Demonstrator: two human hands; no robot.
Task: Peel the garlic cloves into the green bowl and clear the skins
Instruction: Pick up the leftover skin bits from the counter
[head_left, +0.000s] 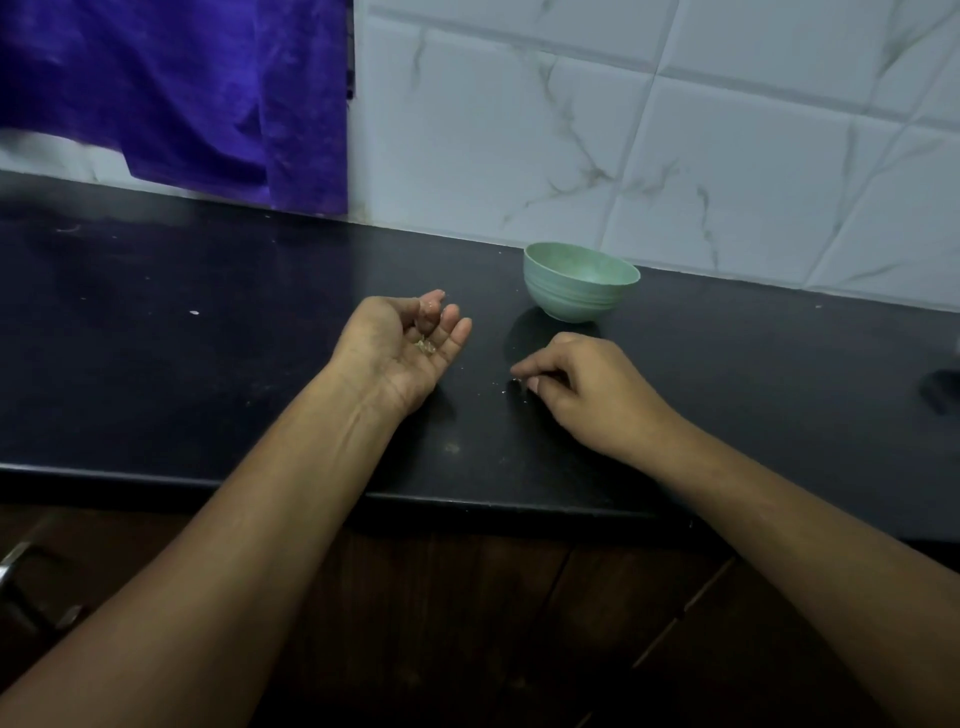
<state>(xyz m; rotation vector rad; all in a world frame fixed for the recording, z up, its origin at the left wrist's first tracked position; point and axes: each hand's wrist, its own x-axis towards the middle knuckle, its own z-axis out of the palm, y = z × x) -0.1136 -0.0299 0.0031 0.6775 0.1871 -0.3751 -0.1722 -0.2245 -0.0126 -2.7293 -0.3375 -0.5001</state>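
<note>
Head view: I see left hand (402, 345) cupped open, palm up, holding skin scraps (425, 345); right hand (576, 387) pinches a fleck on the worktop (208, 364). Green bowl (581, 280) sits just far of the right hand, nearer it.

Bare forearms, no sleeves, no rings

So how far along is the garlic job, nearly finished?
Seemingly near the end. No unpeeled cloves show on the counter, though the green bowl's inside is hidden. The left hand cups collected skin bits; the right hand pinches crumbs. Left: scattered flecks, then discarding the skins.
</note>
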